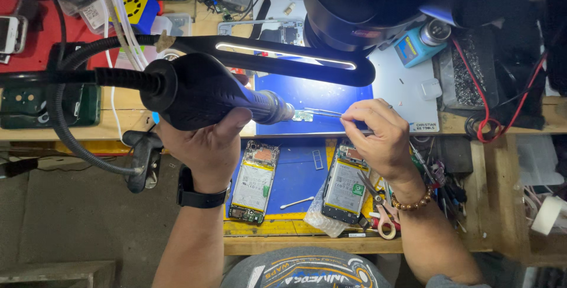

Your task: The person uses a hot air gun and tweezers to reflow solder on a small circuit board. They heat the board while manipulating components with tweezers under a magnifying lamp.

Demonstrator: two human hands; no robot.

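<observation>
My left hand [207, 143] grips a black hot-air gun [204, 90] whose metal nozzle points right at a small circuit board [303, 115] on the blue mat [319, 96]. My right hand [378, 134] pinches thin metal tweezers [323, 111] whose tips touch that board. A black watch sits on my left wrist and a bead bracelet on my right. Below the hands two opened phones [254, 180] [345, 184] lie with their insides showing.
A black lamp bar [295, 60] hangs lit over the mat, with a large dark microscope head [366, 4] above it. Scissors [381, 211] and hand tools crowd the right side. Phones and cables lie on the red mat [35, 40] at the left. A cotton swab [297, 203] rests between the opened phones.
</observation>
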